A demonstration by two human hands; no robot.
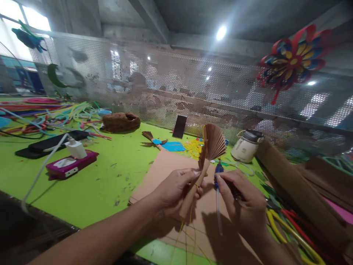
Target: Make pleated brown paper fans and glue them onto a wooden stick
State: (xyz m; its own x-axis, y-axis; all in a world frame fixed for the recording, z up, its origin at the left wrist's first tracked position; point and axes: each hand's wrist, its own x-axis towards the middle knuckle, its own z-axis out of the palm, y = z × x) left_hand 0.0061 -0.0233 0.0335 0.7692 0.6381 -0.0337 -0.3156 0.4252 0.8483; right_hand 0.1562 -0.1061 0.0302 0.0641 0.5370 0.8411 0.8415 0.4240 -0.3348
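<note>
My left hand [179,187] is closed around a paper craft figure, a tan rolled-paper tube [190,198] topped by a pleated brown paper fan [216,141]. Yellow string [190,228] hangs from the tube's lower end. In my right hand [245,202] is a small blue glue gun [219,169], its nozzle pointing up and a clear glue stick [219,217] trailing below. The nozzle is just right of the tube, apart from it. Under both hands lie sheets of brown paper [162,169] on the green table.
A purple power strip [71,165] with a white charger stands left. Behind are a brown pouch [121,122], a phone [179,126] and another paper figure [172,146]. To the right are a white jug [245,147] and yellow-handled scissors [292,239]. A perforated metal screen [171,81] borders the table.
</note>
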